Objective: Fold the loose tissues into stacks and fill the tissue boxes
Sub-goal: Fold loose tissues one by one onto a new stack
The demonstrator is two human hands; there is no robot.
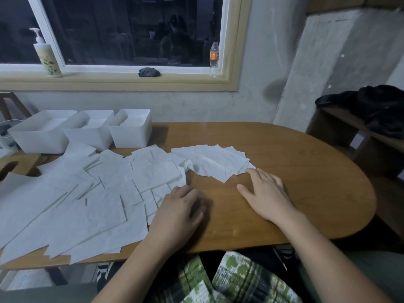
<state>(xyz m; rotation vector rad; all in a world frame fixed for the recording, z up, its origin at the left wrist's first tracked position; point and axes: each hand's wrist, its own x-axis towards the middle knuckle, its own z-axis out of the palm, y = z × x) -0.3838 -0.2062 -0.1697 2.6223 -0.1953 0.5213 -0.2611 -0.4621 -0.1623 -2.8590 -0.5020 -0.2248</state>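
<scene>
Counter [306, 171]: loose tissues [87, 193] sprawl over left half; fan of tissues [209, 160] lies mid-counter; 3 white boxes [131, 130] at rear left; right grip [266, 193] flat, fingers spread, fingertip touching the fan; left grip [181, 206] curled at pile's edge, cannot tell whether pinching.

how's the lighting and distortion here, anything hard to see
Head view: dim, flat light; window dark with faint reflections; wide-angle lens bows the table edge; loose tissues merge into a pale mass at far left; left hand casts a soft shadow on the wood.
</scene>
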